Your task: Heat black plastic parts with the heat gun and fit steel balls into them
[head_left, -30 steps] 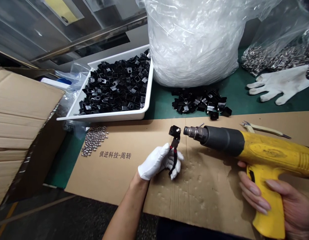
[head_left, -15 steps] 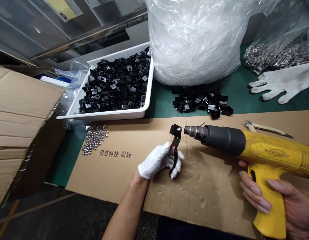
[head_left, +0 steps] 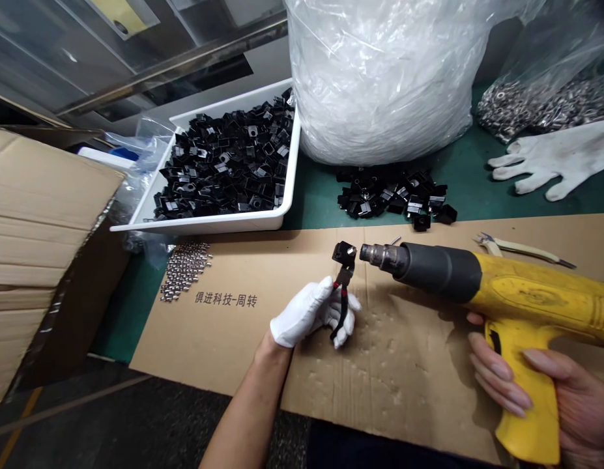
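Note:
My left hand (head_left: 314, 316), in a white glove, is closed round a pair of pliers (head_left: 343, 306) with black and red handles. The pliers' jaws hold a small black plastic part (head_left: 341, 253), and a shiny metal piece (head_left: 351, 251) shows on its right side. My right hand (head_left: 541, 391), bare, grips the handle of a yellow heat gun (head_left: 541, 290). The gun's stepped metal nozzle (head_left: 380, 255) points left at the metal piece, with a narrow gap between them. Whether the gun is blowing cannot be seen.
A white tray (head_left: 218, 226) of black parts stands back left, near rows of small metal pieces (head_left: 184, 270). Loose black parts (head_left: 394, 195) lie before a big plastic bag (head_left: 384, 85). Cream-handled pliers (head_left: 526, 251) and a spare glove (head_left: 550, 159) lie right. An open carton (head_left: 42, 241) is left.
Both hands, the pliers with the black part and the heat gun hold the same positions. Only the camera's view has shifted very slightly.

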`<state>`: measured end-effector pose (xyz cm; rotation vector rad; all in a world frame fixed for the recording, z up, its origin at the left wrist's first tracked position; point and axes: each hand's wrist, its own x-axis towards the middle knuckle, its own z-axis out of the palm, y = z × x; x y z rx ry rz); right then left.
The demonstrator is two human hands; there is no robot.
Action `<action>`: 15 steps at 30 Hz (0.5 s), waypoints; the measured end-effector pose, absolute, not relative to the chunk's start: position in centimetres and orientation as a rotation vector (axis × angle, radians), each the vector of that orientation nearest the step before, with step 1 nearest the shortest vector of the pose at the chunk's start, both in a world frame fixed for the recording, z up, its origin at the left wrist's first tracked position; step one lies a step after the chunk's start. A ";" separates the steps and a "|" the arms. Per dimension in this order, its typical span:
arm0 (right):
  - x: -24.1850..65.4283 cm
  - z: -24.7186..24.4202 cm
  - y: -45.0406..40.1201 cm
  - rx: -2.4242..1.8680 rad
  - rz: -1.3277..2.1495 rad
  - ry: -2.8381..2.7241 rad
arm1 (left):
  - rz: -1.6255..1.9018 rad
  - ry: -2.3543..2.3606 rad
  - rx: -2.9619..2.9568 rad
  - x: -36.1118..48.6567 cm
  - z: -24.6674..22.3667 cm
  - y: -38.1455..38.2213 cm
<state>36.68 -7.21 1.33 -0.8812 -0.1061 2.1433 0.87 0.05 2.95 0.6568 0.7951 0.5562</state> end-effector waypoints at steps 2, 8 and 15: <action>36.7 1.4 -7.2 -0.885 2.141 -0.106 | 0.555 0.798 0.656 0.9 2.9 0.0; 36.9 1.4 -7.2 -0.848 2.160 -0.100 | 0.573 0.806 0.652 0.9 3.0 0.0; 36.9 1.3 -7.1 -0.807 2.176 -0.094 | 0.574 0.796 0.650 0.9 3.0 0.0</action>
